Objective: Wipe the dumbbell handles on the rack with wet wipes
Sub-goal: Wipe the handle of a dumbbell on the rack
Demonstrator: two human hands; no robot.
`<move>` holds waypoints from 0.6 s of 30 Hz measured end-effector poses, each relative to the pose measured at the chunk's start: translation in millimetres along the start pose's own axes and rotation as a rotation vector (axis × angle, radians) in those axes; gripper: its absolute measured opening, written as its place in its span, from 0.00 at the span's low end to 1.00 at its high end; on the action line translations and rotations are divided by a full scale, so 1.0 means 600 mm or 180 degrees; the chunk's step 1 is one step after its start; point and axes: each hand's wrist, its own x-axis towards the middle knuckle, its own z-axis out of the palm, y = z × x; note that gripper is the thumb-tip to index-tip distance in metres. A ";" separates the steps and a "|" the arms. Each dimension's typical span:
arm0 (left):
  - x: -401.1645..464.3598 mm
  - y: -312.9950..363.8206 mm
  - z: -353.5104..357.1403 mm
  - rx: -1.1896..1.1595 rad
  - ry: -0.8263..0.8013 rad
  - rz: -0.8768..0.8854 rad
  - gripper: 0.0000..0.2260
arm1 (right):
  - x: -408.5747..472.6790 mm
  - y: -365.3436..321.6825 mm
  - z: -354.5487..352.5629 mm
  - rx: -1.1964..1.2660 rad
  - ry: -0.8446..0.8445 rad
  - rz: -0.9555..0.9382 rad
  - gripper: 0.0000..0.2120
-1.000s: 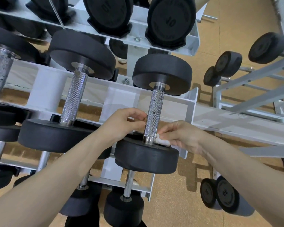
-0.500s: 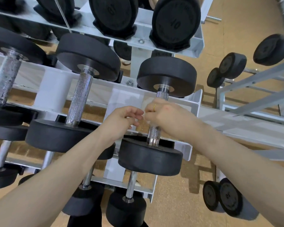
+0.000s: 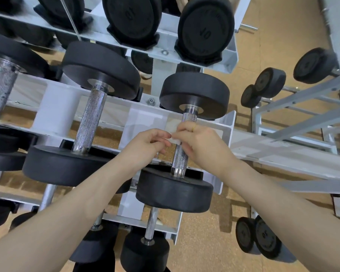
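A black dumbbell with a knurled steel handle [image 3: 180,159] lies on the middle tier of the white rack [image 3: 227,124]. My right hand [image 3: 202,146] curls round the middle of that handle with a small white wet wipe [image 3: 176,140] under its fingers. My left hand [image 3: 145,148] is just left of the handle, and its fingertips pinch the free edge of the wipe. Most of the wipe is hidden by my fingers. A second dumbbell handle [image 3: 89,122] stands bare to the left.
More black dumbbells fill the upper tier [image 3: 205,32], the lower tier [image 3: 145,250] and the far left [image 3: 0,91]. Another grey rack [image 3: 302,99] with small dumbbells stands to the right. Two dumbbells [image 3: 259,237] lie on the tan floor at right.
My right hand slid from the low end of the handle up to its middle with the wipe. My left hand stayed beside the handle and now pinches the wipe's edge.
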 end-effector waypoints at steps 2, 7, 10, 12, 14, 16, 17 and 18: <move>0.000 0.002 0.000 0.0009 -0.0042 0.0030 0.12 | -0.011 -0.003 -0.005 -0.0009 0.0000 -0.0093 0.13; -0.001 0.006 0.004 0.0060 -0.0154 0.0082 0.11 | -0.006 0.008 -0.002 -0.0083 -0.0065 -0.0356 0.13; 0.002 0.006 0.004 0.0056 -0.0126 0.0042 0.09 | 0.000 0.016 0.003 -0.0239 0.0137 -0.0456 0.09; 0.004 0.003 0.006 0.0097 -0.0127 0.0055 0.09 | 0.011 0.027 0.002 -0.0318 0.0327 -0.0304 0.10; 0.004 0.003 0.009 0.0222 -0.0159 0.0136 0.10 | 0.022 0.038 -0.004 -0.0538 0.0677 -0.0260 0.09; 0.003 0.002 0.008 0.0298 -0.0178 0.0198 0.10 | 0.026 0.050 -0.006 -0.1120 0.0991 -0.0394 0.11; 0.003 0.002 0.009 0.0282 -0.0185 0.0212 0.10 | 0.024 0.055 -0.005 -0.1362 0.1121 -0.0451 0.13; 0.003 0.003 0.009 0.0271 -0.0193 0.0221 0.11 | 0.021 0.056 -0.001 -0.1459 0.1225 -0.0449 0.14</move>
